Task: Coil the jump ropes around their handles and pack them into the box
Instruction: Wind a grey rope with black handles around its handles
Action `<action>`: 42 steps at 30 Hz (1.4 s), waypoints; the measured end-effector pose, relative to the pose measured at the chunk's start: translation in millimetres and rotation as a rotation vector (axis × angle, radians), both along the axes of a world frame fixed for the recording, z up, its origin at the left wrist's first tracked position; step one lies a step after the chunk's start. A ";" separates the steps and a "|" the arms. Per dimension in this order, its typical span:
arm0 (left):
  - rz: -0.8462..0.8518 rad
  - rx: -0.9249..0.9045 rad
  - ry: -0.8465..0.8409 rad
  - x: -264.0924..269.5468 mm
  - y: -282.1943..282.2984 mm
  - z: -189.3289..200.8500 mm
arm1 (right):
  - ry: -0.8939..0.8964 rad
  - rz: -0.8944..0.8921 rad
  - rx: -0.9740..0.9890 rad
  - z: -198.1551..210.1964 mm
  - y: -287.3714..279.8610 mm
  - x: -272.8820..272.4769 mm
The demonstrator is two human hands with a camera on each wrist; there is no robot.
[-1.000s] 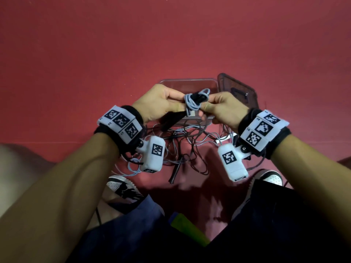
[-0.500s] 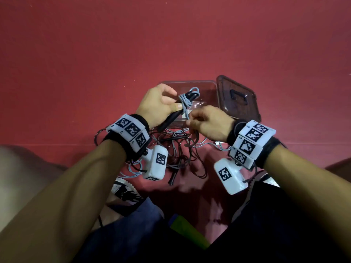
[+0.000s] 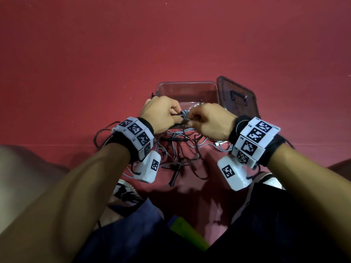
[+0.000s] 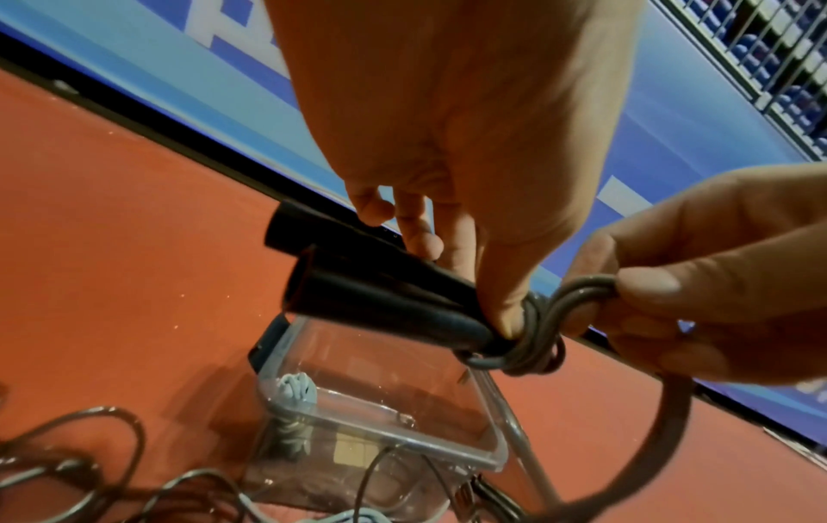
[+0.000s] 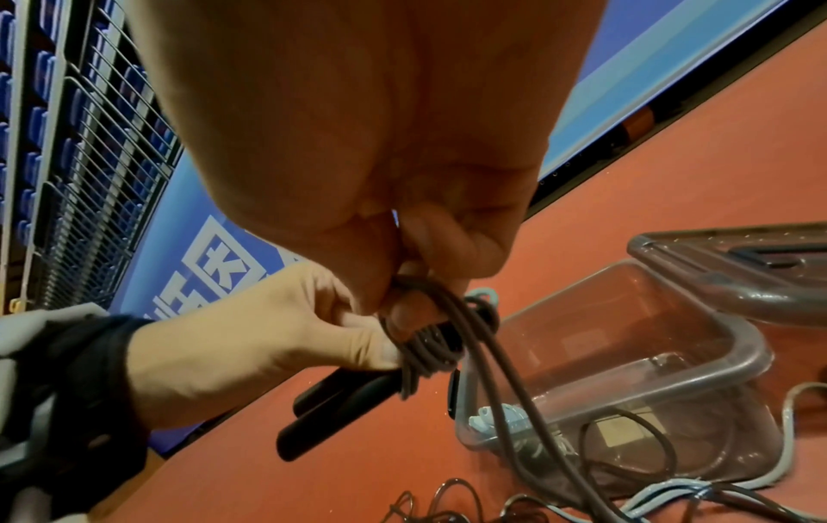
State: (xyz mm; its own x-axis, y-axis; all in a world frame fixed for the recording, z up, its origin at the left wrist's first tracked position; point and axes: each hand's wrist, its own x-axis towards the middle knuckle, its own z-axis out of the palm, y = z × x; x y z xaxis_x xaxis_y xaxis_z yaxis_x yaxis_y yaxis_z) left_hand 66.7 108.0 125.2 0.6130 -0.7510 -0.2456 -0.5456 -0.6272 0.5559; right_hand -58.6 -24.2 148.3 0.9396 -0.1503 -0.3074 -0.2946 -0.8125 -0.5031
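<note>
both grips are closed on one jump rope: my left hand (image 4: 447, 141) clamps the two black handles (image 4: 376, 297) side by side, thumb pressed at the wound end, and my right hand (image 5: 358, 141) pinches a loop of the grey cord (image 4: 577, 293) right beside the coil already wrapped round the handles. from the head camera i barely see this — the knuckles hide nearly all of the handles and only a scrap of cord shows between the hands. the left wrist view gives the coil and the pinch plainly; the right wrist view shows the cord trailing down from my fingers toward the floor. the clear box (image 3: 187, 92) sits on the red floor just beyond my hands, lid (image 3: 237, 99) lying beside it. inside, at one end, a pale blue coiled rope (image 4: 295, 389) — seen only from the wrists. loose ropes (image 3: 180, 149) lie tangled on the floor beneath my hands.
</note>
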 end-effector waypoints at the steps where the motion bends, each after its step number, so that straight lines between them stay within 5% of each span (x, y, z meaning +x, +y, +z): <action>1: -0.043 0.027 -0.026 -1.4 0.4 -0.9 | -0.006 0.013 -0.012 -0.9 -0.9 -0.1; 7: -0.249 0.069 -0.016 -10.4 0.4 3.7 | -0.117 -0.041 0.073 -4.0 -8.0 -0.2; 18: -0.222 -0.051 0.443 -8.4 0.9 11.6 | -0.219 -0.264 0.209 -14.1 -20.7 0.9; 32: 0.011 -0.371 0.735 4.6 0.6 19.1 | -0.213 -0.570 0.860 -14.0 -29.0 -1.4; 42: 0.164 -0.460 0.579 4.1 2.2 15.8 | -0.101 -0.406 0.693 -4.0 -7.6 -5.2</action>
State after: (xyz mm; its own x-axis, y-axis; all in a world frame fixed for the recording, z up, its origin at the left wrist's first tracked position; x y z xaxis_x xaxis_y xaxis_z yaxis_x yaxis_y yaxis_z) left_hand 70.9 110.2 141.0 0.5940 -0.7660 -0.2458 -0.0068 -0.3103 0.9506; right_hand -63.8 -31.8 144.3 0.8809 -0.2920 -0.3725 -0.4258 -0.1453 -0.8931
